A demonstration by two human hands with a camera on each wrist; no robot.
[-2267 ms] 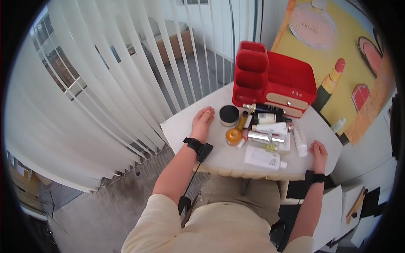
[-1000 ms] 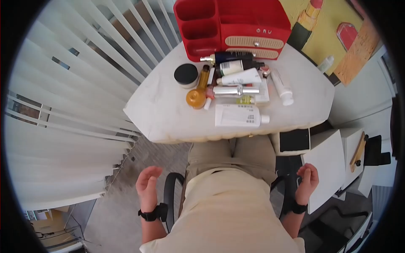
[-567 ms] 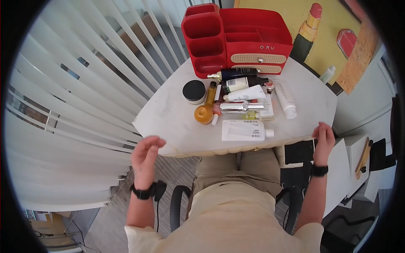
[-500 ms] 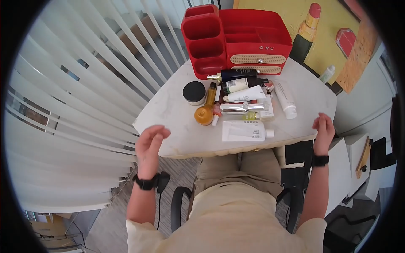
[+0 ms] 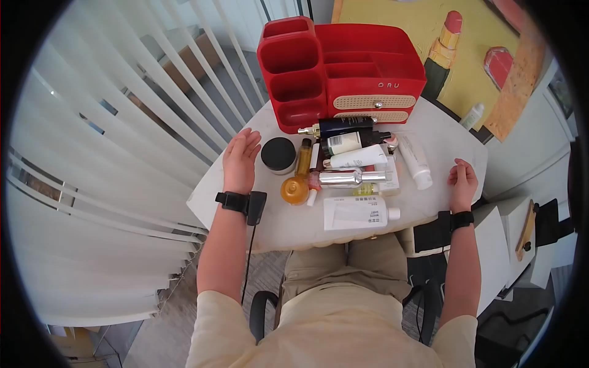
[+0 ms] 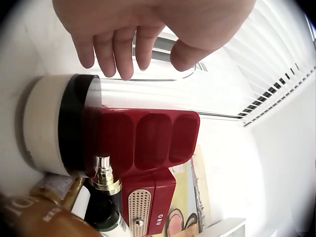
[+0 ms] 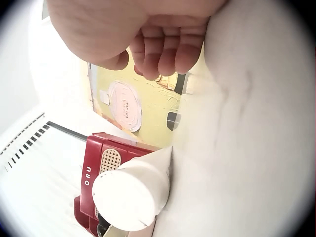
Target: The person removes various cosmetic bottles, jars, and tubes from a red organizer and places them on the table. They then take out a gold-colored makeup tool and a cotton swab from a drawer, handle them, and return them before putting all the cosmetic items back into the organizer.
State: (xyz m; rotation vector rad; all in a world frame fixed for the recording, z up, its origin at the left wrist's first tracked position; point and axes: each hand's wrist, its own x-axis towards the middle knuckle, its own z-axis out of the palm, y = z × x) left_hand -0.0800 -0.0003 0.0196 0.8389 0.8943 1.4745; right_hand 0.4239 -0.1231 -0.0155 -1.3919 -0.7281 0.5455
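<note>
My left hand point(image 5: 241, 154) lies over the white table point(image 5: 288, 224) with its fingers straight, just left of a cream jar with a black lid point(image 5: 278, 153). In the left wrist view the hand point(image 6: 143, 34) hovers above the jar point(image 6: 54, 126) and holds nothing. My right hand point(image 5: 463, 178) rests at the table's right edge with loosely curled fingers and holds nothing. A white tube point(image 5: 415, 161) lies to its left. Its cap point(image 7: 131, 195) fills the lower right wrist view below the curled fingers point(image 7: 163, 54).
A red organizer point(image 5: 340, 67) with open compartments and two drawers stands at the back. Before it lie several cosmetics: a dark pump bottle point(image 5: 337, 127), an amber bottle point(image 5: 296, 184), a silver tube point(image 5: 346, 178), a flat white tube point(image 5: 359, 213). Vertical blinds point(image 5: 123, 122) hang left.
Both hands came up from beside my lap onto the table. The left moved forward next to the black-lidded jar, and the right settled at the right edge.
</note>
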